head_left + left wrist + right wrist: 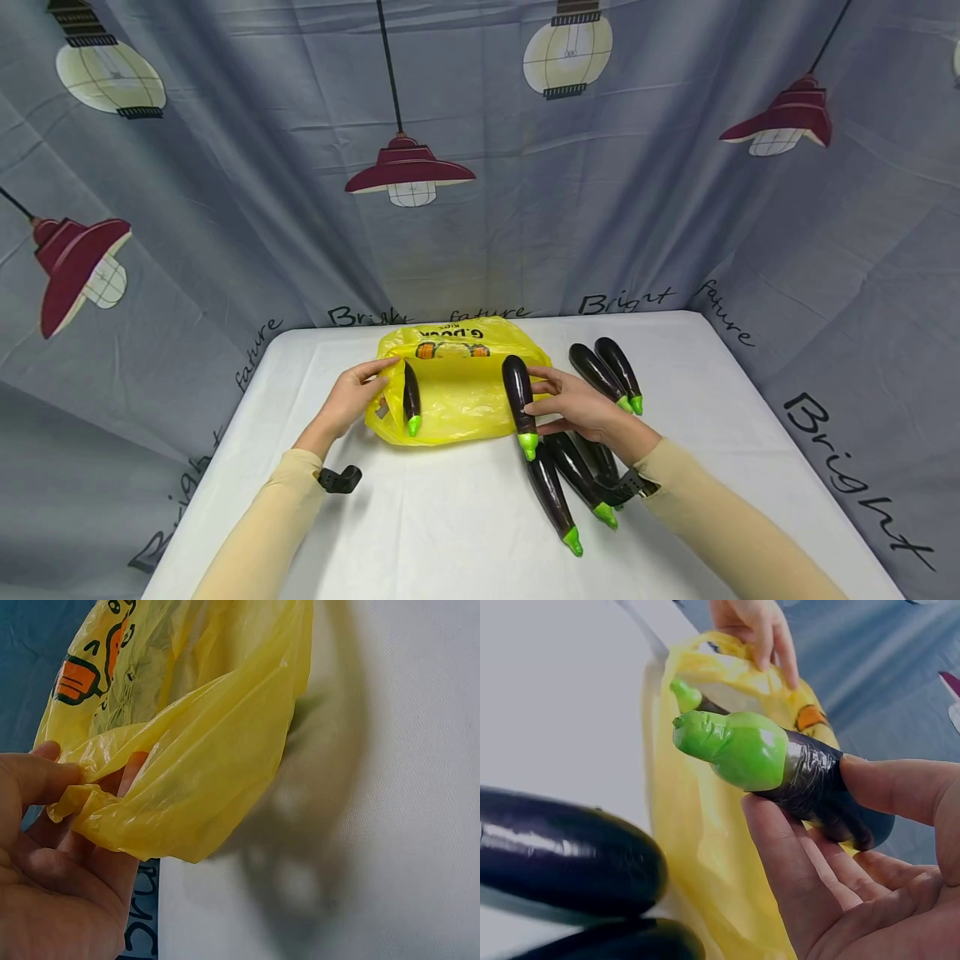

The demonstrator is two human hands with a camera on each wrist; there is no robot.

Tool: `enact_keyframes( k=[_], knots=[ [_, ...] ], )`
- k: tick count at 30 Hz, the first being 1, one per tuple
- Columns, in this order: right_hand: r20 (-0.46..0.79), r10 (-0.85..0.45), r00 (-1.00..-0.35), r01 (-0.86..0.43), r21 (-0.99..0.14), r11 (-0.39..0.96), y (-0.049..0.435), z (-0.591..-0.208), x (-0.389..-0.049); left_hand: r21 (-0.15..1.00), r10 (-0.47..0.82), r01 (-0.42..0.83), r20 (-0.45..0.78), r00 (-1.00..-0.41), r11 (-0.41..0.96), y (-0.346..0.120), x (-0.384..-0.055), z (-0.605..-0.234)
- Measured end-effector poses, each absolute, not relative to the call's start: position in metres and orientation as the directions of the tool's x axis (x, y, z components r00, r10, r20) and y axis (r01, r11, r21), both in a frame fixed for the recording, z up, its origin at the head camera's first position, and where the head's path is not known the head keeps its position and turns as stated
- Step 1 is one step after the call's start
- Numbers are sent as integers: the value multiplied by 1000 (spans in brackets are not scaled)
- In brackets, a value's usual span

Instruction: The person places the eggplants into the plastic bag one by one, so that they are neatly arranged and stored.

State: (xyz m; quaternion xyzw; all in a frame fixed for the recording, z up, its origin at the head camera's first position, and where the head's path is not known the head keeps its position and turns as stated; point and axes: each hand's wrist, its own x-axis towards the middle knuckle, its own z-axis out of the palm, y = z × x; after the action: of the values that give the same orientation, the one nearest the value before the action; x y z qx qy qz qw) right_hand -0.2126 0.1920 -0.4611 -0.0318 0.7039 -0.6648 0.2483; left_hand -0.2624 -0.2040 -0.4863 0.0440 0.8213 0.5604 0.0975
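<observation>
My left hand (351, 402) pinches the left edge of a yellow plastic bag (217, 765), thumb and fingers gathering the film. The bag (459, 417) lies on the table with its mouth spread and printed side at the back. One dark eggplant (412, 392) with a green stem end is inside it, near the left side. At the right side of the mouth, my right hand (583, 408) holds another glossy eggplant (517, 387), its green cap (742, 750) toward me. Thumb and fingers grip it from the right, below the cap in the right wrist view.
Several eggplants (553, 496) lie together under and in front of my right forearm, partly hidden by it. Two more eggplants (617, 365) rest side by side at the back right. White cloth covers the table (435, 525); a grey printed curtain (480, 258) hangs behind.
</observation>
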Motion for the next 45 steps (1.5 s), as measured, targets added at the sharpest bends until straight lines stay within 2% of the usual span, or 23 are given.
enact_keyframes(
  k=[7,25,34,45],
  knots=[
    [-320,-422,-848,312,-946,88,174,-467,-220,925,163,-53,-122,-979,376,-200,-259,-484],
    [-415,-374,-829,417,-905,82,123,-480,-254,951,142,-45,-93,-986,304,-192,-259,-486],
    [-410,-367,-835,420,-906,57,100,-490,-267,961,150,-36,-80,-985,276,-190,-259,-489],
    [-431,-296,-852,430,-900,69,80,-498,-280,962,166,-31,-78,-983,270,-191,-260,-489]
  ],
)
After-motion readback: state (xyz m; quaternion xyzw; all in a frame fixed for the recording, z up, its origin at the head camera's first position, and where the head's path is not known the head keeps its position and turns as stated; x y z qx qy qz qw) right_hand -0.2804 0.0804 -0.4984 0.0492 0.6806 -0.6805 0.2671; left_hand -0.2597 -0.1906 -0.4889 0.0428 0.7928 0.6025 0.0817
